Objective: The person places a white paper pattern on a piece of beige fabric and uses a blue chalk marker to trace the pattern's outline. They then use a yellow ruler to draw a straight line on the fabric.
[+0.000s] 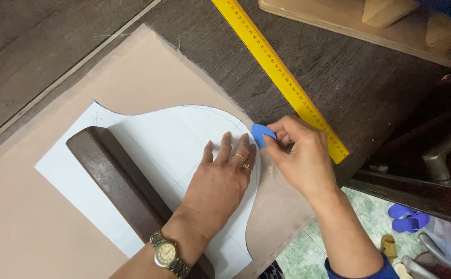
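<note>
On the tabletop (349,77), left to right: dark wooden block (114,178) weighting the white paper pattern (163,139) on tan fabric (29,227); my left hand (220,183) pressing flat, fingers spread; my right hand (297,150) pinching blue chalk (261,134) at the pattern's edge; yellow ruler (282,75).
</note>
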